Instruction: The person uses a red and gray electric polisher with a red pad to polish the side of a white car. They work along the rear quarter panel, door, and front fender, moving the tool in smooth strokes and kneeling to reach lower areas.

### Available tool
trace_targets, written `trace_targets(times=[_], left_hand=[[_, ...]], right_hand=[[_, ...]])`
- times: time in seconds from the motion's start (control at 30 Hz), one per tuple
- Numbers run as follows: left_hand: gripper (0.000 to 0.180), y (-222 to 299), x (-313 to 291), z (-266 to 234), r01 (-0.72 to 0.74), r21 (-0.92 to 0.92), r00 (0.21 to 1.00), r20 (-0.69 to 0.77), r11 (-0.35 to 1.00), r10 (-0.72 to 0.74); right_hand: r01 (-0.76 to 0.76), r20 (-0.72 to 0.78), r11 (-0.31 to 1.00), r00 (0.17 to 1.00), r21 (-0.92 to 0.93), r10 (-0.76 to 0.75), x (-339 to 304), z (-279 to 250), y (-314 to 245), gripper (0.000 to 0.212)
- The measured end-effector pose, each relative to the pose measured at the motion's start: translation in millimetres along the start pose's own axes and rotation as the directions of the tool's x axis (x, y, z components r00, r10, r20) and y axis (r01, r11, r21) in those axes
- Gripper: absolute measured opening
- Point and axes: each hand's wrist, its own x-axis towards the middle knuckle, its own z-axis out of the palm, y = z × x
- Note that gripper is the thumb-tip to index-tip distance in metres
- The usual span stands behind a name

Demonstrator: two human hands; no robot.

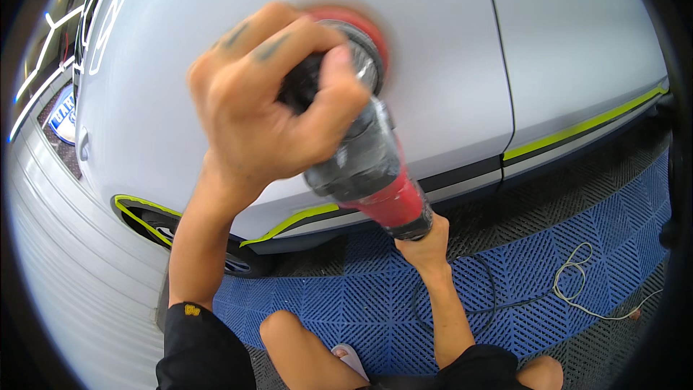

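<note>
A red and black car polisher (pixel 357 159) spans from the car's side down toward me. Its round red pad (pixel 354 20) lies against the pale grey door panel (pixel 440 72), and its rim is blurred. My left hand (pixel 249 101) is wrapped around the black front handle, close to the pad. Around the rear end of the polisher's body, lower down, closes my right hand (pixel 427 242), its fingers partly hidden behind the tool. Clear film or tape seems to cover part of the tool's dark head.
Yellow-green masking tape (pixel 588 126) edges the lower trim and the wheel arch. A wheel (pixel 242 263) shows at lower left. Blue floor tiles (pixel 520 260) carry a dark cord (pixel 494 303) and a pale looped cord (pixel 567 285). A ribbed metal wall (pixel 65 245) stands left.
</note>
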Motion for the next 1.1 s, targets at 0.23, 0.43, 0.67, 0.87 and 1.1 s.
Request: trace_targets(times=[0.23,0.43,0.67,0.87,1.1], left_hand=[[0.013,-43,-121,-79,0.298,0.066,0.948,-0.135,0.952,-0.287],[0.022,-67,-209,-129,0.536,0.126,0.828,-0.271,0.835,-0.49],[0.025,-67,-237,-141,0.681,0.12,0.715,-0.323,0.722,-0.62],[0.024,-54,-205,-117,0.601,0.133,0.785,-0.283,0.788,-0.551],[0.023,-29,-124,-68,0.48,0.093,0.868,-0.198,0.872,-0.456]], right_hand=[[0.139,0.145,0.97,0.983,-0.198,-0.111,-15,59,-16,0.035],[0.263,0.325,0.875,0.937,-0.406,-0.131,-19,93,-40,0.031],[0.298,0.376,0.83,0.919,-0.471,-0.117,-15,98,-53,0.034],[0.236,0.309,0.86,0.946,-0.452,-0.098,-14,71,-46,0.033],[0.149,0.192,0.91,0.978,-0.388,-0.078,-1,16,-36,0.037]])
